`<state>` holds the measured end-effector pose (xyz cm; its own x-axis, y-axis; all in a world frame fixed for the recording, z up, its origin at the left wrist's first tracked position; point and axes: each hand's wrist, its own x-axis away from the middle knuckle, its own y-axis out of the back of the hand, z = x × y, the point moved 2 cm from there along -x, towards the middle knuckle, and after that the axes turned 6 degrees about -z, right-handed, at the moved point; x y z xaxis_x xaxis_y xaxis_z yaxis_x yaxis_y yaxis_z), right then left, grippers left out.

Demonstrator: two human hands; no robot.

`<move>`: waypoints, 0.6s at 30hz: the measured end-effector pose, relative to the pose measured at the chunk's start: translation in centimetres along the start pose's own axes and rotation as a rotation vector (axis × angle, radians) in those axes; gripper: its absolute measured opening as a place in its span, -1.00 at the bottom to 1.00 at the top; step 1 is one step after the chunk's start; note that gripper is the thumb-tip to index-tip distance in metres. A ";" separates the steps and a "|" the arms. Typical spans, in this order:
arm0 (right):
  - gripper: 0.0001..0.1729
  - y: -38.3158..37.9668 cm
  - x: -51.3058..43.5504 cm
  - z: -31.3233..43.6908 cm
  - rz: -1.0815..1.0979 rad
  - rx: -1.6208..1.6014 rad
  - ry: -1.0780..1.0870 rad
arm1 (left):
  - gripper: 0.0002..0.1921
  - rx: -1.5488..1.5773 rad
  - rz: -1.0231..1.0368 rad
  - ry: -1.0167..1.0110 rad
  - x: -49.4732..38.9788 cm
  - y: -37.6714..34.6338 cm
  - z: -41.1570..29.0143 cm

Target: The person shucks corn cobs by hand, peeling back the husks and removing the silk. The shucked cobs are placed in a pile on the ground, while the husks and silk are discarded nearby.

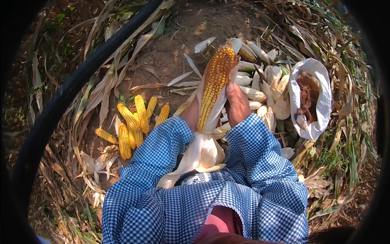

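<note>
A yellow ear of corn (214,88) stands tilted in front of me, its kernels bare on the near face. Brown silk (230,64) clings near its tip. Pale husk (208,149) is peeled down and hangs from the base over my lap. My right hand (236,102) grips the ear from the right, thumb pressed along the remaining husk. Behind the ear, on its left side, my left hand (190,113) holds it; most of those fingers are hidden.
Several husked yellow cobs (132,117) lie piled on the soil at left. Several ears in husk (259,76) are heaped at right, beside an open white sack (324,91) with brown silk inside. Dry corn stalks (103,85) ring the bare soil (201,26). A dark curved cable-like thing (76,82) crosses the left.
</note>
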<state>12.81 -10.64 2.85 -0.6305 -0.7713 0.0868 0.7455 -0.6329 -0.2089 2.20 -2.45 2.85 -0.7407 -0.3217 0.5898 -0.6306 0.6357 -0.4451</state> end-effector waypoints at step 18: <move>-0.39 -0.5 -1.0 2.2 -0.187 0.054 -0.012 | -0.37 -0.399 -0.349 -0.411 -1.7 2.2 3.1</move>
<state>13.53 -9.73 5.03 -0.7565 -0.6407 0.1312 0.6265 -0.7675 -0.1356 1.34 -2.74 -1.20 -0.5863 -0.7468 0.3140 -0.7739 0.6308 0.0552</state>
